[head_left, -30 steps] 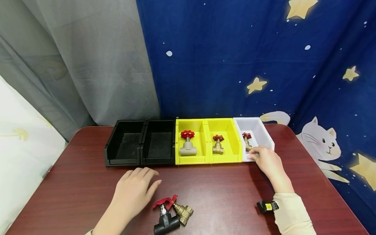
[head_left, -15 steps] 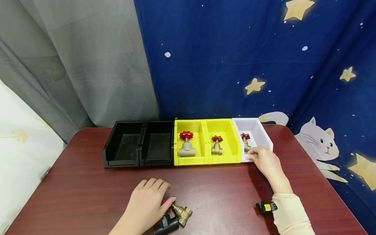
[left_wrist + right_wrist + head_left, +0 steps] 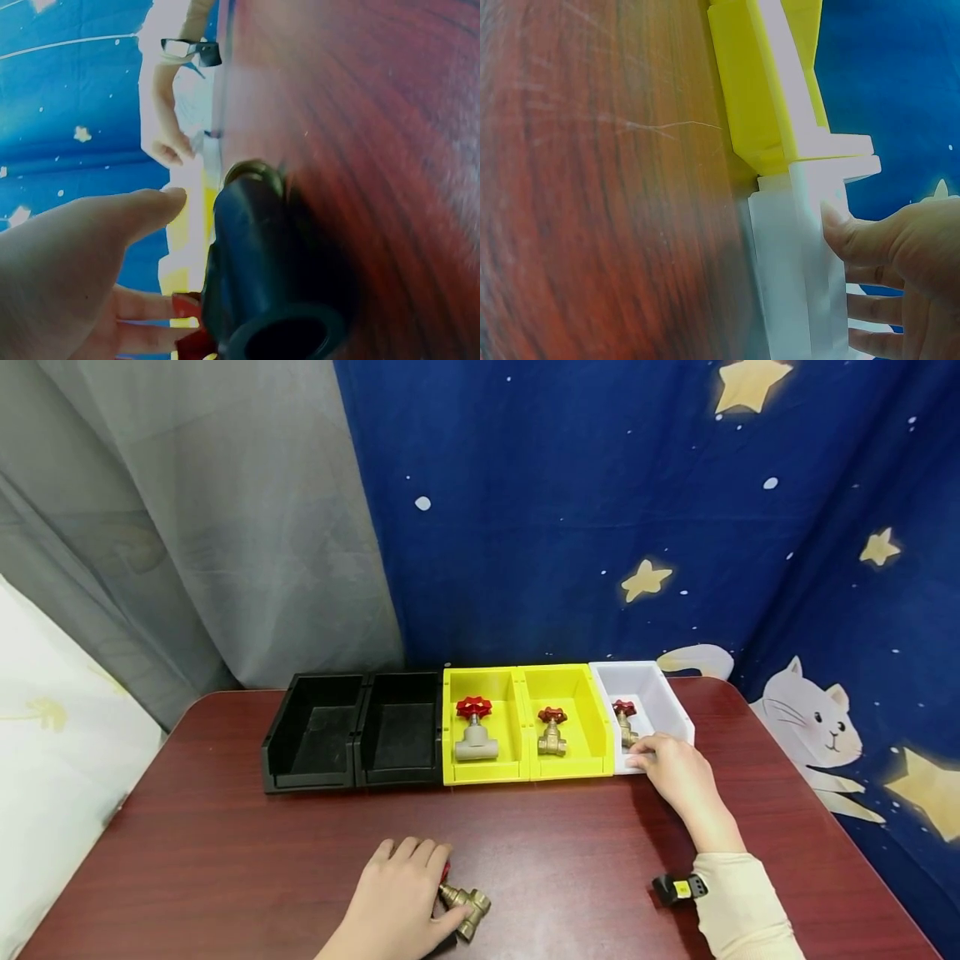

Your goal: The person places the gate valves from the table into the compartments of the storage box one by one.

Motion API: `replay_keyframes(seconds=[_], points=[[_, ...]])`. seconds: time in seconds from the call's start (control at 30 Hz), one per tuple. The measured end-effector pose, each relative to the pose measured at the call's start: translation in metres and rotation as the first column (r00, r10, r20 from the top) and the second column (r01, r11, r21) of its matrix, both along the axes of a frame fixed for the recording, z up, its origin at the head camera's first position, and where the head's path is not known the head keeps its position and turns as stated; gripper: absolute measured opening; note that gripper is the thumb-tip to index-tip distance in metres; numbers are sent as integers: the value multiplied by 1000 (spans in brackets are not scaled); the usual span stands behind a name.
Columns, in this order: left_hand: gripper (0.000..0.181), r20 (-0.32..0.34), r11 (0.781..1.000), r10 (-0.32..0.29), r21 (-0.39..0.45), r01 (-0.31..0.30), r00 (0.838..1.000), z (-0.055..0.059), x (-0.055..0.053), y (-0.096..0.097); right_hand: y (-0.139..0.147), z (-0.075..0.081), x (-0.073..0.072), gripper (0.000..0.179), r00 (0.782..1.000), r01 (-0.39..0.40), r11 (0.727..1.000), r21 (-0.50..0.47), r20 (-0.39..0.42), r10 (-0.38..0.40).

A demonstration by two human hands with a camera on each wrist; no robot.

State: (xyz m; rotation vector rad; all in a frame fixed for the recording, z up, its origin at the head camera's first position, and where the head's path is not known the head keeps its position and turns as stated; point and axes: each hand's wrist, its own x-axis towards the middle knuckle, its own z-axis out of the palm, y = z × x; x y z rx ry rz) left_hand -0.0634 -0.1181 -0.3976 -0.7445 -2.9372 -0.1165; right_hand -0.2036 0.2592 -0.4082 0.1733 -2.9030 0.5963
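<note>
My left hand is over a black tee-shaped valve with a red handwheel, near the front of the table. In the head view it hides most of that valve; the left wrist view shows the black body and fingers beside the red handwheel, thumb apart. A brass valve lies just right of it, partly behind my thumb. My right hand rests at the front of the white bin, thumb at the front wall and fingers inside. A small brass valve with a red handwheel stands in that bin, beside my fingertips.
Along the back of the table stand two black bins and two yellow bins, in line with the white one. The left yellow bin holds a grey valve, the right one a brass valve. Curtains hang behind.
My left hand has moved right and toward the front of the table, from beside the black valve to over it. My right hand has stayed at the white bin.
</note>
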Motion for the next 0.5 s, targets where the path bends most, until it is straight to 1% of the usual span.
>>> replay_keyframes(seconds=[0.07, 0.17, 0.33, 0.5], points=[[62, 34, 1000, 7, -15, -7, 999, -2, 1, 3, 0, 0, 0, 10, 1000, 1, 1000, 0, 5, -1], [66, 63, 999, -2, -39, 5, 998, -4, 1, 7, 0, 0, -1, 10, 1000, 4, 1000, -2, 12, -4], [71, 64, 998, -24, -64, 29, 998, -8, 3, 11, -1, 1, -2, 9, 1000, 4, 1000, 2, 14, -4], [81, 128, 995, -7, -101, 20, 992, -9, 3, 13, -2, 1, -1, 9, 1000, 9, 1000, -1, 19, -9]])
